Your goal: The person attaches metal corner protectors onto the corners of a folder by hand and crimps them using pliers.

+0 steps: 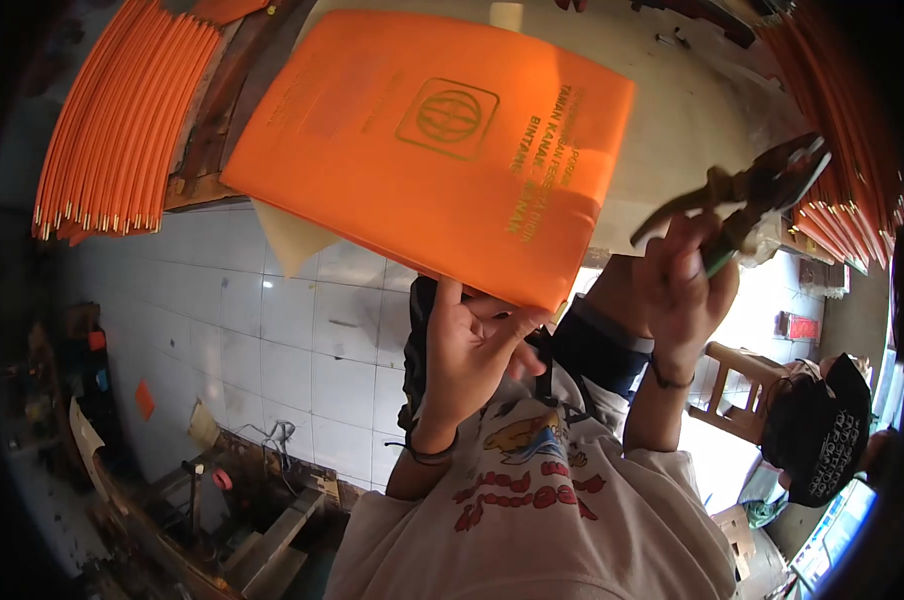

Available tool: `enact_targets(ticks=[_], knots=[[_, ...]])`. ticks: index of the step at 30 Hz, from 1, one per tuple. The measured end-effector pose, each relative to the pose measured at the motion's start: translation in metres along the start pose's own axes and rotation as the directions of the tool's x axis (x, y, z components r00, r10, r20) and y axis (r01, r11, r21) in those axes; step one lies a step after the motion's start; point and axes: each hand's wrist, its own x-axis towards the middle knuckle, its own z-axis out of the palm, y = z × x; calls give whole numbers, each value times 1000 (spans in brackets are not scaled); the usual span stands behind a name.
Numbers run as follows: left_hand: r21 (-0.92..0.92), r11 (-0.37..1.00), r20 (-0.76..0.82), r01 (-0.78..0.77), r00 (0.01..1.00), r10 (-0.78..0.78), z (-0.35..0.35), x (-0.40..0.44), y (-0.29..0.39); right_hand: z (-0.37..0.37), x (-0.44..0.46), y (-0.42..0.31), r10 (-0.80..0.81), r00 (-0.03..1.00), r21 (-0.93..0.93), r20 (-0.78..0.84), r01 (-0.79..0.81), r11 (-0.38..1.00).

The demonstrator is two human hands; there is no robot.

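Note:
A flat orange report-book cover (pixel 372 140) with gold lettering and a gold emblem lies over the edge of a tan-covered table (pixel 692 110). My left hand (pixel 482 345) grips its near edge, thumb towards the corner and some fingers hidden beneath the cover. To the right, my right hand (pixel 687 285) is raised with its fingers wrapped round a pair of pliers (pixel 747 195). The pliers' handles are spread and their metal jaws point up and to the right, apart from the cover.
Stacked orange covers (pixel 122 120) with metal-tipped corners stand at the left, and another stack (pixel 842 130) at the right. A person in a black cap (pixel 822 430) is at the right by a wooden chair (pixel 737 395). Wooden furniture (pixel 272 540) stands on the tiled floor at lower left.

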Motion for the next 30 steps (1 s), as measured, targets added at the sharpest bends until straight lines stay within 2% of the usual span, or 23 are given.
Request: enact_targets(ticks=[1, 2, 4, 6, 7, 10, 14, 15, 17, 20, 23, 25, 28, 30], knots=[[22, 1000, 3, 12, 1000, -12, 0, 0, 1, -7, -9, -1, -5, 999, -78, 38, 8, 997], [44, 999, 5, 18, 1000, -18, 0, 1, 0, -5, -19, -5, 35, 999, -256, -16, -38, 966], [12, 1000, 22, -25, 999, 25, 4, 5, -5, 4, -32, -8, 161, 987, -243, 1, -156, 957], [-12, 998, 30, -59, 998, 59, 6, 8, -9, 2, -38, 10, 134, 988, -273, 74, -109, 956], [-21, 997, 27, -69, 997, 69, 6, 9, -11, -3, -39, 12, 177, 977, -356, 122, -123, 926], [12, 997, 38, -80, 996, 80, 4, 10, -11, 9, -40, 14, 305, 953, -166, -4, -301, 939], [26, 993, -17, -112, 993, 113, 8, 9, -7, 11, -39, 16, 421, 907, 17, 11, -421, 907], [29, 995, -17, -95, 995, 95, 8, 10, -8, 10, -40, 18, 435, 900, 25, 23, -435, 900], [39, 998, -16, -55, 998, 55, 6, 9, -8, 14, -39, 17, 472, 881, 161, 34, -471, 867], [52, 999, 66, -14, 998, 10, 2, 11, -2, 16, -40, 19, 495, 869, 191, 21, -489, 851], [41, 996, 175, 76, 981, -82, -5, 14, 6, 17, -43, 19, 495, 869, 106, -2, -492, 864], [72, 995, 198, 62, 977, -75, -7, 17, 5, 13, -43, 18, 505, 863, -28, -28, -505, 862], [154, 988, 172, 2, 985, -29, -2, 21, 1, 10, -47, 15, 568, 818, 22, -90, -569, 822], [172, 984, 139, -45, 990, 21, 5, 23, -3, 7, -50, 13, 533, 837, -36, -125, -541, 840]])
